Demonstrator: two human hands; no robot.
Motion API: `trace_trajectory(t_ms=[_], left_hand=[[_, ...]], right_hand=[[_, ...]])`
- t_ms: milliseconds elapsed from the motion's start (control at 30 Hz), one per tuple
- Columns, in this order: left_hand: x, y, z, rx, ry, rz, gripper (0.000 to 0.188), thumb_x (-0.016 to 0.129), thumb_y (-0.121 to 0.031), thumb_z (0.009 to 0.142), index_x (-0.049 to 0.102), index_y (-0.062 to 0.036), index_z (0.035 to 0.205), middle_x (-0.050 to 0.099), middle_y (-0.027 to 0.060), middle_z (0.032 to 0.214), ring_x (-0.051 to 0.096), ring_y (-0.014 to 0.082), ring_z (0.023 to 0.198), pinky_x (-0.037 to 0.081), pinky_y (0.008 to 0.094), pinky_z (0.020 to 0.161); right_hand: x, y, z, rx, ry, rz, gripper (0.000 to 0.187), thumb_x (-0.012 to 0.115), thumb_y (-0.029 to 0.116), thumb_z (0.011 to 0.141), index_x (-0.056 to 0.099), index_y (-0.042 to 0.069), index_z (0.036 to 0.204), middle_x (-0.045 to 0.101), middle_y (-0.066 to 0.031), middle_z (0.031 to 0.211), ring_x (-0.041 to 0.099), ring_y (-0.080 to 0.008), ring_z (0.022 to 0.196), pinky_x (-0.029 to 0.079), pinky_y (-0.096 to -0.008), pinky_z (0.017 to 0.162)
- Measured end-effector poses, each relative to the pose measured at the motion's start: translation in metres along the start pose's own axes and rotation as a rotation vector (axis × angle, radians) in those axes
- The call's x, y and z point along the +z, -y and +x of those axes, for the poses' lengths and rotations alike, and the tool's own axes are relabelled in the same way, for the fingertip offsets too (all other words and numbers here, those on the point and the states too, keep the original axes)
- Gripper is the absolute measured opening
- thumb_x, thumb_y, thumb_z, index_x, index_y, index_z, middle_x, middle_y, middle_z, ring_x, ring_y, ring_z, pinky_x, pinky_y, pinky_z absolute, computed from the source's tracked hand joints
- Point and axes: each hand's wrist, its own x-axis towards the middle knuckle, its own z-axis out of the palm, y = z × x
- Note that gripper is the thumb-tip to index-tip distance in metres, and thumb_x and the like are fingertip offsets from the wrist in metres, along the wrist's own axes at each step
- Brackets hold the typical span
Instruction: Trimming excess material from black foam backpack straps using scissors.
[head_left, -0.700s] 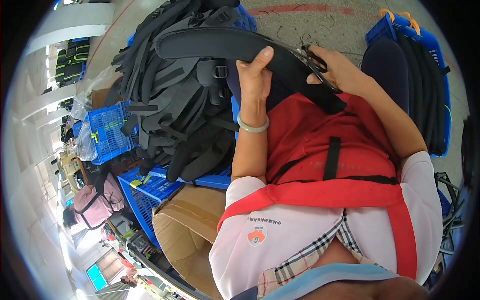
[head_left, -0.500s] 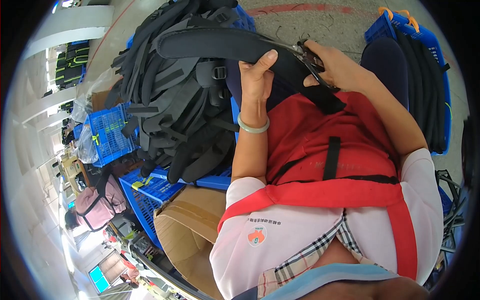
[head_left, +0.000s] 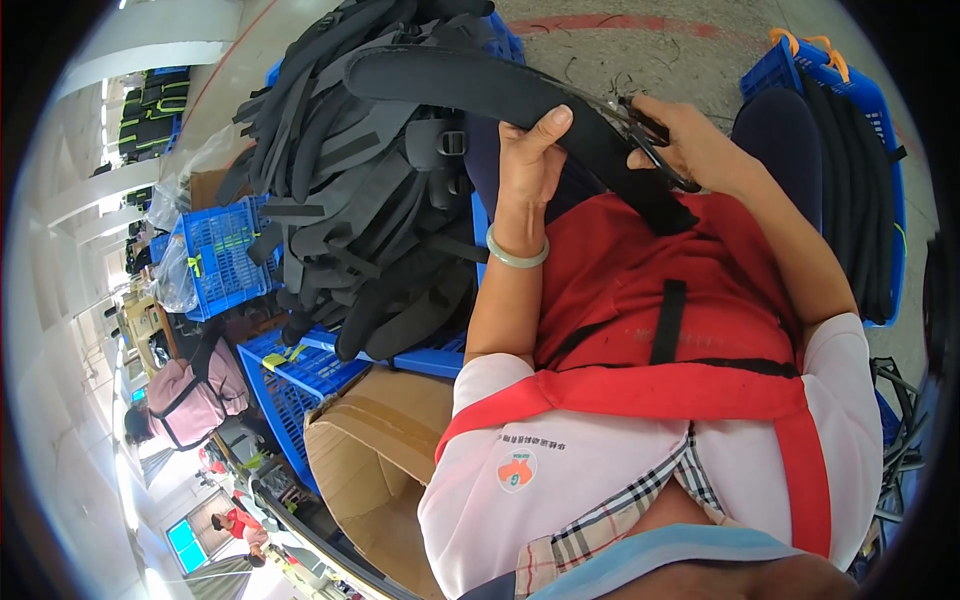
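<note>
A long black padded shoulder strap [head_left: 450, 82] lies across my lap, its rounded end reaching over the pile at the left. My left hand [head_left: 530, 165] grips its near edge around the middle, thumb on top. In my right hand [head_left: 692, 145] is a pair of scissors [head_left: 655, 150] with black handles, fingers in the loops. The blades point left and lie along the strap's far edge; whether they touch the fabric I cannot tell. The strap's other end rests on my red apron [head_left: 640, 270].
A heap of black straps [head_left: 340, 190] fills blue crates at the left. More long black pads stand in a blue crate [head_left: 880, 110] at the right. An open cardboard box [head_left: 365, 450] sits lower left, and a person in pink [head_left: 205, 395] is beyond it. Dark scraps litter the floor [head_left: 640, 60].
Both hands, the strap and the scissors have shifted slightly right in the picture, a little more than the surroundings. The grips are the same.
</note>
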Motion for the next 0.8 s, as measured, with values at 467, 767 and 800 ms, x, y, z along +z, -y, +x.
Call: trace_trajectory(t_ms=[467,767,800], left_hand=[[-0.012,-0.007,0.002,0.073,-0.015,0.006,0.018,0.067,0.0,0.082,0.064,-0.0069,0.099,0.066,0.0072,0.093,0.065,0.0208,0.087,0.054,0.0376,0.085],[-0.01,-0.007,0.003,0.063,0.016,-0.009,0.017,0.067,0.0,0.083,0.064,-0.0062,0.099,0.066,0.0078,0.093,0.065,0.0206,0.087,0.053,0.0374,0.085],[-0.006,-0.007,0.003,0.06,-0.001,-0.013,0.018,0.066,0.003,0.082,0.064,-0.0058,0.098,0.066,0.0057,0.091,0.065,0.0181,0.084,0.053,0.034,0.081]], right_hand=[[0.001,0.019,-0.007,0.046,0.011,-0.055,0.059,0.079,0.031,0.073,0.045,0.001,0.11,0.047,-0.0107,0.069,0.043,-0.0243,0.062,0.038,-0.0364,0.058],[0.005,0.005,-0.005,0.012,0.015,0.035,0.046,0.074,0.035,0.081,0.052,-0.001,0.101,0.05,-0.0159,0.063,0.043,-0.0303,0.056,0.04,-0.0382,0.055],[0.006,0.004,-0.005,0.011,0.015,0.034,0.046,0.074,0.035,0.081,0.052,-0.001,0.101,0.05,-0.0159,0.063,0.043,-0.0303,0.056,0.04,-0.0382,0.055]])
